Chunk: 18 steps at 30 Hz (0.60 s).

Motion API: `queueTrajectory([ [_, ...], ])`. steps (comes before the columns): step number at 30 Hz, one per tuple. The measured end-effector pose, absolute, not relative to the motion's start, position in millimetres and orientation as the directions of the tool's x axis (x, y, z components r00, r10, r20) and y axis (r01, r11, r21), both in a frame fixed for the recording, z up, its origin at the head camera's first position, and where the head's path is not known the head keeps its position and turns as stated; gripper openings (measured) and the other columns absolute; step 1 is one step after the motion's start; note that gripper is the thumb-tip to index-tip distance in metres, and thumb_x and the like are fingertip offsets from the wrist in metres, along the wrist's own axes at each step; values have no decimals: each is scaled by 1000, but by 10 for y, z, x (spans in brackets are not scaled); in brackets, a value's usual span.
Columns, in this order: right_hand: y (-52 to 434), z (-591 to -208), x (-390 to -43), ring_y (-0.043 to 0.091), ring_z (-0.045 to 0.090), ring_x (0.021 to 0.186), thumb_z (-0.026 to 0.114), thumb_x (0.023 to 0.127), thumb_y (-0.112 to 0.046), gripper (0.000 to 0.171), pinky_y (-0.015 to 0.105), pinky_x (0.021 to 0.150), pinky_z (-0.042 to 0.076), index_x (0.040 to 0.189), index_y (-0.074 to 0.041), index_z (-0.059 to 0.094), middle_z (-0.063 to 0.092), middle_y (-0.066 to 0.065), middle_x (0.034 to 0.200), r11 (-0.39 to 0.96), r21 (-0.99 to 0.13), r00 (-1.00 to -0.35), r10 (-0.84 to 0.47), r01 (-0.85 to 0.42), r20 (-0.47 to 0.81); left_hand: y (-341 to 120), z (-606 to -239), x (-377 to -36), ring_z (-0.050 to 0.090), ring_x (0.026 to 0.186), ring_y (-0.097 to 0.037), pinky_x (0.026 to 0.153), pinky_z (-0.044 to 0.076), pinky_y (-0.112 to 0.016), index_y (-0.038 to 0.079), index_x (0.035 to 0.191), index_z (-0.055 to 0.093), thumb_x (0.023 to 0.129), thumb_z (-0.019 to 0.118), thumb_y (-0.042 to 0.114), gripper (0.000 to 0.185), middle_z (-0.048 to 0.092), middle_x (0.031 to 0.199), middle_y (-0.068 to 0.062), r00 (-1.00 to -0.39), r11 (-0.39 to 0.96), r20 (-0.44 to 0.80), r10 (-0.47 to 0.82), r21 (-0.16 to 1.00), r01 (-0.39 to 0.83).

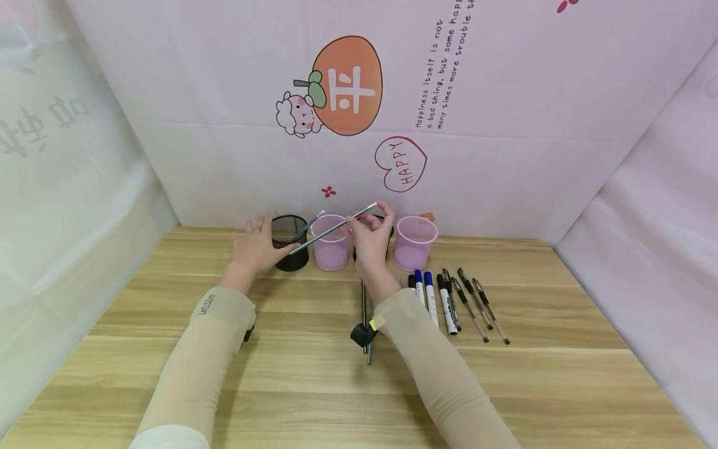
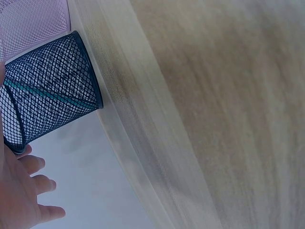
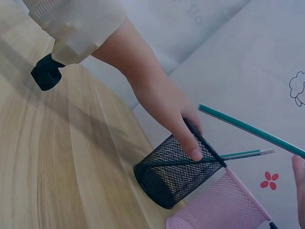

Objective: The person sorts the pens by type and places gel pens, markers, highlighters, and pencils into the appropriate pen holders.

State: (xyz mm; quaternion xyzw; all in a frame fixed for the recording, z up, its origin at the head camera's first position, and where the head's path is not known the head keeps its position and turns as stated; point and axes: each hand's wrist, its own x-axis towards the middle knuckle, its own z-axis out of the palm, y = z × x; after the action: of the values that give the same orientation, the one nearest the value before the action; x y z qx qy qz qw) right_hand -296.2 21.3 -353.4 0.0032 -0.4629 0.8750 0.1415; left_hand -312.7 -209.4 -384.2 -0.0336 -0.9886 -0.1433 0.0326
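Green pencil (image 1: 331,230) | right grip (image 1: 370,244) pinching it | left grip (image 1: 255,248) spread, touching black cup (image 1: 292,260) | pink cup (image 1: 331,255) between grips

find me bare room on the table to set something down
The table is bare between the left sleeve and the lying pencils, left of that sleeve, and right of the pens. It is crowded at the back, by the row of cups where the left hand and right hand are, and among the markers.

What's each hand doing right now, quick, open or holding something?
Left hand: open, fingers spread, thumb against the leftmost black mesh cup.
Right hand: closed, holding a green pencil.
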Motion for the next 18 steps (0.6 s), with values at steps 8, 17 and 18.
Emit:
queueTrajectory([
  [8, 102, -3540, -3046, 14, 60, 81, 63, 90, 21, 68, 31, 75, 62, 142, -10, 33, 51, 16, 111, -547, -732, -893, 409, -406, 189, -2103, -3858, -3144, 10, 151, -52, 112, 13, -77, 3, 164, 11, 94, 55, 70, 106, 15, 167, -26, -995, 956, 80, 57, 284, 78],
  [17, 3, -3613, -3094, 16, 60, 84, 64, 89, 21, 65, 32, 79, 61, 139, -8, 34, 48, 19, 116, -441, -768, -859, 436, -465, 269, -2104, -3867, -3151, 10, 151, -53, 112, 11, -78, 3, 164, 9, 94, 55, 71, 108, 14, 167, -27, -996, 955, 74, 60, 288, 79],
  [18, -9, -3626, -3093, 16, 60, 84, 64, 89, 21, 64, 31, 78, 61, 138, -8, 35, 48, 18, 115, -418, -777, -855, 435, -470, 283, -2102, -3868, -3152, 10, 151, -53, 112, 12, -78, 3, 164, 9, 94, 55, 71, 108, 14, 167, -27, -996, 956, 73, 60, 284, 78],
])
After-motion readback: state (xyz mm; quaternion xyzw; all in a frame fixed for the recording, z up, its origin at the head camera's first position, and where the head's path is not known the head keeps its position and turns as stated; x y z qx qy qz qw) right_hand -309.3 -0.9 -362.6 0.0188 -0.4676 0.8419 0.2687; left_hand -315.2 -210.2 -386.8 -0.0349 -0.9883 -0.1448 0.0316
